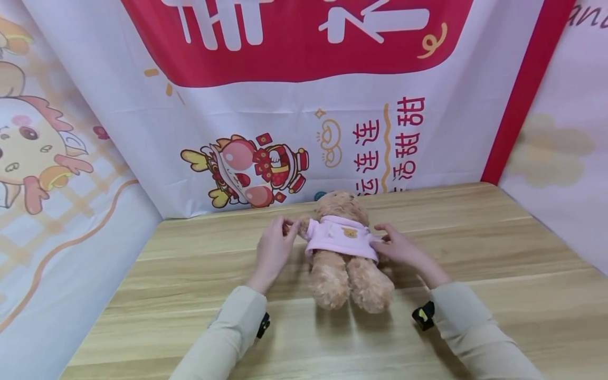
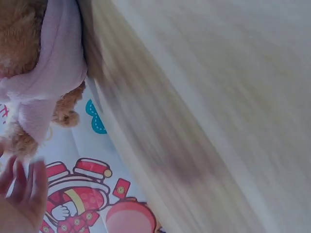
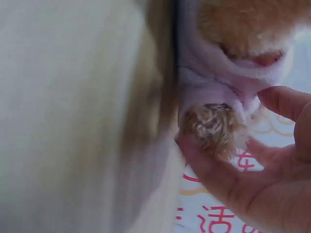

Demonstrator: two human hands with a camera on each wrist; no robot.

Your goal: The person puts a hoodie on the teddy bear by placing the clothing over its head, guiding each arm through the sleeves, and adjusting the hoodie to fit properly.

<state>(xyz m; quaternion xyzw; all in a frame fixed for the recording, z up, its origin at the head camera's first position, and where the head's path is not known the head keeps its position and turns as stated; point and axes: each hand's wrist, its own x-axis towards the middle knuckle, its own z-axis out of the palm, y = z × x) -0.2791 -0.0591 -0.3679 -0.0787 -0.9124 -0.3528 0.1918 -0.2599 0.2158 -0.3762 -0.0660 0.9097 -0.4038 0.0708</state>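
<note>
A light brown teddy bear (image 1: 332, 279) in a pink shirt (image 1: 332, 237) lies on the wooden table, its feet toward me and its head by the backdrop. My left hand (image 1: 275, 248) pinches the end of the bear's arm on the left, thumb and fingertips at the furry paw (image 2: 22, 141). On the other side, my right hand (image 1: 404, 248) holds the bear's other arm at the sleeve. There the thumb touches the pink cloth (image 3: 209, 92), and the fingers curve around the furry paw (image 3: 216, 126).
Behind the bear, a white and red printed backdrop (image 1: 285, 100) rises from the table's far edge. More printed cloth hangs at the left (image 1: 62, 158) and right. Wood-grain tabletop (image 1: 475, 237) surrounds the bear. Black wrist devices (image 1: 424, 315) sit at both sleeves.
</note>
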